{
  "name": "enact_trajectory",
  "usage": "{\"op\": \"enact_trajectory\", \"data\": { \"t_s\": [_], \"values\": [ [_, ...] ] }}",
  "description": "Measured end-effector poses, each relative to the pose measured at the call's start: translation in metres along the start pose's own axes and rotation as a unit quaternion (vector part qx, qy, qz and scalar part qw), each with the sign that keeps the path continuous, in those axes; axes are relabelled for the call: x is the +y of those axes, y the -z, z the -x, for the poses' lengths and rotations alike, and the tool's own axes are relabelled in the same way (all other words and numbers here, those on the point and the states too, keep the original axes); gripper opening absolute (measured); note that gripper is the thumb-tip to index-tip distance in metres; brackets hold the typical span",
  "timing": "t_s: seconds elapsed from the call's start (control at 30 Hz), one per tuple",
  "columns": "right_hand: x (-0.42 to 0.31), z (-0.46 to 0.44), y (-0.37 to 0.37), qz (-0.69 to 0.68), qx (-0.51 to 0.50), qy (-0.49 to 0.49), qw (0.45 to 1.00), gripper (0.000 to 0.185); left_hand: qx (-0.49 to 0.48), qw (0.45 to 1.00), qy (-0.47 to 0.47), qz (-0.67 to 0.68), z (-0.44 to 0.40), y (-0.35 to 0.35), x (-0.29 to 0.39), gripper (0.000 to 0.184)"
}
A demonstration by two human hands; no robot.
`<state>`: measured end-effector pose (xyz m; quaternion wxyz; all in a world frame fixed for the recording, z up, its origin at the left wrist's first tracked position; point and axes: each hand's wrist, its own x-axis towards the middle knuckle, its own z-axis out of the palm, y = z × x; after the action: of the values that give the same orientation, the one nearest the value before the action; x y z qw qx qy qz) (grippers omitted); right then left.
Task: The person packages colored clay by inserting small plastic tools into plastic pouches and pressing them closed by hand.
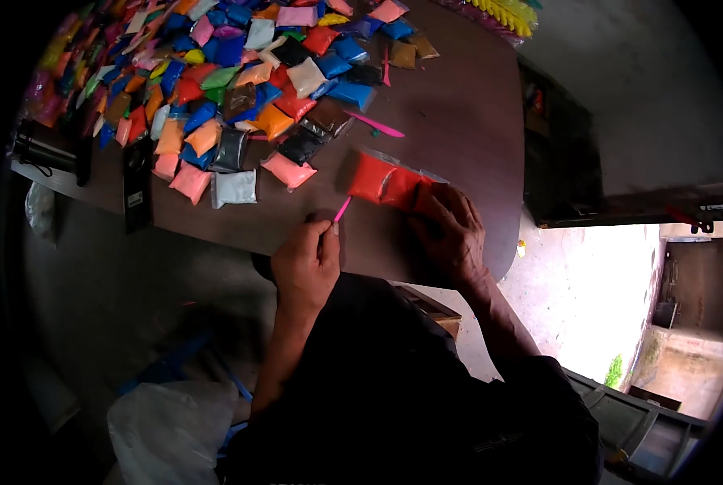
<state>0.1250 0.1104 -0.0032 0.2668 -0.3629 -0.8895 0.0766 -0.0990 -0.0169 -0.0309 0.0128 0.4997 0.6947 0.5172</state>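
Colourful packets (pixel 240 101) lie heaped on the brown table (pixel 458 89).

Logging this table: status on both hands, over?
Left hand pinching pink stick. Right hand on red packets. Multicoloured pile sits apart, not in the way.

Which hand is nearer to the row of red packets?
Right. The right hand is at the right end of the row of red packets, partly covering it; the left hand is apart, below its left end in view, holding a pink stick.

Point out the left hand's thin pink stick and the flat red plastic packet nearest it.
Thin pink stick (pixel 343 209): head view, mid-shaft.
Flat red plastic packet (pixel 369 178): head view, centre of top face.
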Motion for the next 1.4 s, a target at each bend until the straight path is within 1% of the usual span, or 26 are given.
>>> {"op": "enact_trajectory", "data": {
  "t_s": [0.13,0.2,0.27,0.33,0.47,0.67,0.73,0.8,0.83,0.87,0.93,1.0,1.03,1.07,1.1,1.13,1.2,1.23,1.3,1.33,1.4],
  "values": [
    [-0.005,-0.008,-0.004,0.002,0.012,0.002,1.000,0.043,-0.028,1.000,0.009,-0.002,-0.015,-0.006,0.015,0.009],
    [-0.006,-0.011,-0.006,0.006,0.016,-0.001,1.000,0.039,-0.010,0.999,-0.036,0.039,-0.027,-0.018,0.019,0.014],
    [-0.009,-0.016,-0.006,-0.002,0.014,-0.004,1.000,0.038,-0.016,0.998,-0.049,0.048,-0.037,-0.027,0.020,0.015],
    [-0.012,-0.021,-0.011,-0.011,0.014,-0.005,1.000,0.036,-0.042,0.998,-0.039,0.007,-0.042,-0.036,0.014,0.012],
    [-0.020,-0.037,-0.019,-0.015,0.026,0.014,0.999,0.036,-0.049,0.998,-0.020,-0.034,-0.054,-0.040,0.012,0.010],
    [-0.024,-0.042,-0.020,-0.046,0.045,0.012,0.998,0.037,-0.040,0.998,-0.042,-0.020,-0.058,-0.044,0.005,0.012],
    [-0.025,-0.040,-0.017,-0.050,0.041,0.009,0.998,0.038,-0.037,0.999,-0.028,0.016,-0.059,-0.044,0.005,0.012],
    [-0.024,-0.037,-0.016,-0.067,0.058,-0.006,0.996,0.038,-0.033,0.999,-0.035,0.011,-0.059,-0.039,0.006,0.011],
    [-0.023,-0.036,-0.015,-0.068,0.061,-0.002,0.996,0.038,-0.016,0.998,-0.050,0.027,-0.057,-0.036,0.005,0.011],
    [-0.023,-0.034,-0.015,-0.069,0.073,-0.018,0.995,0.035,0.002,0.997,-0.066,0.042,-0.055,-0.032,0.004,0.011],
    [-0.020,-0.038,-0.012,-0.072,0.084,-0.031,0.993,0.031,0.005,0.998,-0.055,0.028,-0.045,-0.018,0.001,0.011],
    [-0.020,-0.051,-0.006,-0.074,0.078,0.001,0.994,0.026,0.011,0.999,-0.046,0.013,-0.037,-0.003,-0.005,0.011],
    [-0.018,-0.059,-0.007,-0.077,0.078,0.005,0.994,0.026,-0.003,0.999,-0.031,-0.013,-0.034,0.004,-0.008,0.011],
    [-0.016,-0.068,-0.010,-0.083,0.063,0.034,0.994,0.024,-0.015,0.999,-0.015,-0.040,-0.032,0.010,-0.010,0.012],
    [-0.016,-0.080,-0.014,-0.090,0.048,0.067,0.993,0.022,-0.007,0.999,-0.013,-0.046,-0.029,0.010,-0.014,0.012],
    [-0.022,-0.092,-0.016,-0.096,0.049,0.076,0.991,0.022,-0.001,0.999,-0.019,-0.047,-0.027,0.005,-0.020,0.013],
    [-0.041,-0.118,-0.017,-0.088,0.015,0.111,0.990,0.022,0.012,0.998,-0.023,-0.056,-0.028,0.003,-0.022,0.013],
    [-0.048,-0.131,-0.020,-0.094,0.014,0.120,0.988,0.022,0.014,0.998,-0.022,-0.054,-0.030,0.003,-0.018,0.013],
    [-0.062,-0.157,-0.024,-0.096,0.025,0.175,0.980,0.020,0.031,0.998,-0.027,-0.051,-0.029,0.000,-0.018,0.014],
    [-0.071,-0.169,-0.024,-0.101,0.023,0.182,0.978,0.020,0.038,0.997,-0.023,-0.056,-0.029,0.000,-0.016,0.014],
    [-0.090,-0.194,-0.027,-0.129,-0.009,0.225,0.966,0.020,0.039,0.997,-0.021,-0.055,-0.030,0.000,-0.015,0.015]
  ]
}}
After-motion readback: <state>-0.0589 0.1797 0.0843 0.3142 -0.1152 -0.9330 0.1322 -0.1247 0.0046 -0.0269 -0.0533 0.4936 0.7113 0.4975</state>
